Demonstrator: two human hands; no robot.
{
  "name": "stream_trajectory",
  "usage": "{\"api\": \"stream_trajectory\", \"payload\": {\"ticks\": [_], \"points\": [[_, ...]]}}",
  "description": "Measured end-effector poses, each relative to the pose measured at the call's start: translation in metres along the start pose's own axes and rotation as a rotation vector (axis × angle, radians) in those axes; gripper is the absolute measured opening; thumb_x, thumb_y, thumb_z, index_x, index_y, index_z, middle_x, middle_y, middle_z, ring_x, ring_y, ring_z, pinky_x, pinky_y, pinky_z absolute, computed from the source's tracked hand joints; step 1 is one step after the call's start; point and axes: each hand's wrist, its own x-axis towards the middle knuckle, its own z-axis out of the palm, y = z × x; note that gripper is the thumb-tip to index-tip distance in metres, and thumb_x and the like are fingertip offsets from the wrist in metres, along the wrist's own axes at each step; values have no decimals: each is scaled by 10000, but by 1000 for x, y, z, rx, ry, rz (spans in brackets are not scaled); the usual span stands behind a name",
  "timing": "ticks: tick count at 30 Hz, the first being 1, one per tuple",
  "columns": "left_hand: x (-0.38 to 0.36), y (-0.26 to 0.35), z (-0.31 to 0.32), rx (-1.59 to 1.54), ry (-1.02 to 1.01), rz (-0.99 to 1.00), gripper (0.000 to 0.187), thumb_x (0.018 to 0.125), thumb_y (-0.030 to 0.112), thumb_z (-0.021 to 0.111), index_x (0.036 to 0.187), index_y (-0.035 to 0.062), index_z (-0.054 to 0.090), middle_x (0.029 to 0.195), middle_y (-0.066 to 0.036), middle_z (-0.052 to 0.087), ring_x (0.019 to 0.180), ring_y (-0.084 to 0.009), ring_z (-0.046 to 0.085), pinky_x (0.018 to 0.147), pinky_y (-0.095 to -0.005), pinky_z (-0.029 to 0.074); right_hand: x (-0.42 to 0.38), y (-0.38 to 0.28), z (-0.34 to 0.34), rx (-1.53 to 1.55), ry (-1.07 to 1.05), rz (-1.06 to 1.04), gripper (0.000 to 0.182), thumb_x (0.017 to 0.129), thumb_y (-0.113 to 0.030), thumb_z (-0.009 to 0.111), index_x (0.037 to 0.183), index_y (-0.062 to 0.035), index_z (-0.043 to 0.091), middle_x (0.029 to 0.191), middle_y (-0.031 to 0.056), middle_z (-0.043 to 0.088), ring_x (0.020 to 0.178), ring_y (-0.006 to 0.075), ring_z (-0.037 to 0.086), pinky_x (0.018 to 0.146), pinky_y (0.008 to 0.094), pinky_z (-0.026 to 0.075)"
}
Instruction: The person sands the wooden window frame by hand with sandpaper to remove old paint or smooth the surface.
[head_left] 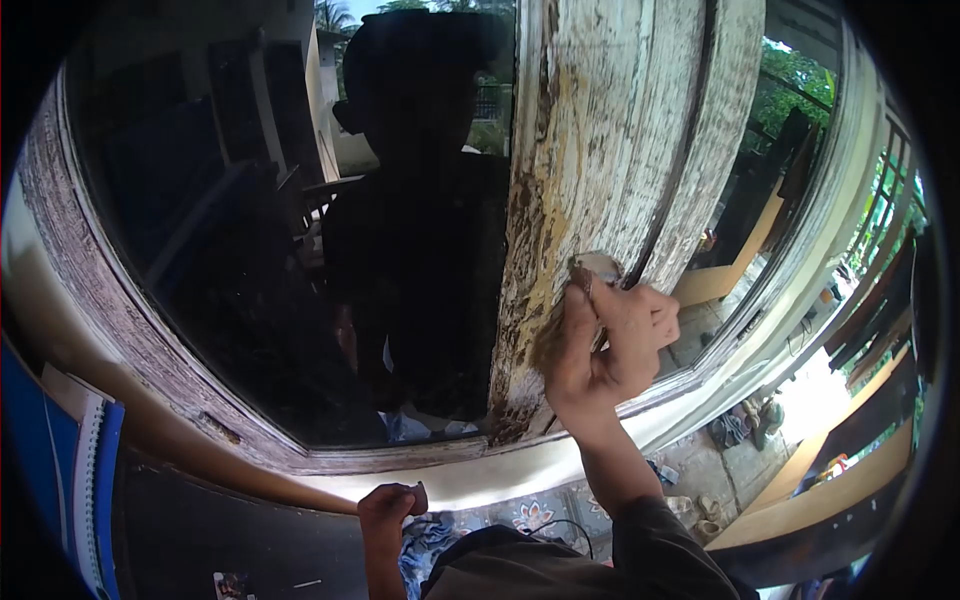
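My right hand is closed and pressed against the weathered wooden window frame, whose pale paint is worn and flaking. Between its fingers is a thin, tan-grey piece that looks like sandpaper, partly hidden by the hand. Lower down, in front of the sill, my left hand is closed around a small brown piece, which also looks like sandpaper. Dark window glass lies to the left of the upright and reflects a person's silhouette.
A dark table top stands at lower left, with a blue spiral-bound notebook beside it. Crumpled blue cloth lies below my left hand. Shoes and sandals are on the tiled floor at right, near wooden boards.
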Motion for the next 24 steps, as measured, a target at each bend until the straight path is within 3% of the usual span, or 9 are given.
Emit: {"api": "stream_trajectory", "payload": {"ticks": [2,4,6,9,12,15,17,19,24], "points": [[3,0,-5,26,-26,-4,125,785,-74,675,908,-59,663,829,-101,679,749,-171,650,715,-291,547,-15,-4,-4,-55,10,-27,128,788,-3,690,906,-52,687,764,44,584,775,211,465,759,342,292],[9,6,-3,52,-47,20,108,791,-68,670,898,-70,658,816,-122,674,734,-193,654,710,-325,561,-24,-1,-7,-155,-60,-54,217,770,-52,719,965,-147,727,782,-35,621,742,167,474,795,332,256],[7,11,-7,31,-73,-11,106,797,-57,665,901,-75,654,801,-136,671,717,-208,656,697,-341,567,32,0,8,-129,130,-136,174,781,-66,719,938,-139,733,737,-36,603,748,170,486,794,331,262],[13,16,-11,-11,-119,-14,117,805,-38,664,913,-78,644,785,-143,668,700,-223,660,687,-345,570,92,-14,22,-90,220,-175,111,820,-38,684,926,-51,714,769,62,616,727,190,508,704,302,346],[16,23,-19,82,-178,-42,134,813,-26,666,935,-72,640,792,-140,672,696,-217,665,685,-339,561,46,-15,13,-176,99,-189,122,821,-39,690,941,-35,714,786,83,639,727,194,542,699,315,370],[17,27,-28,52,-226,-57,132,819,-22,666,940,-68,643,792,-135,672,698,-211,663,687,-338,557,92,-8,18,-338,208,-238,139,835,-52,692,969,-29,723,818,94,661,752,198,588,702,307,408],[18,23,-32,19,-239,-65,121,830,-12,669,937,-63,642,800,-132,673,703,-206,660,687,-329,554,140,-9,32,-39,339,-206,102,831,-143,718,925,-133,757,762,3,652,777,137,546,808,270,293],[16,27,-36,47,-275,-98,113,843,2,672,933,-59,643,811,-129,675,708,-201,658,685,-325,551,122,-10,26,80,285,-97,119,829,-156,725,941,-128,753,793,18,677,806,139,565,820,269,305],[5,33,-50,25,-290,-73,109,854,2,672,946,-43,636,809,-113,669,730,-182,653,677,-312,552,108,-11,25,-50,178,-182,168,850,-161,728,979,-54,735,836,59,691,757,166,609,719,300,454]]}}
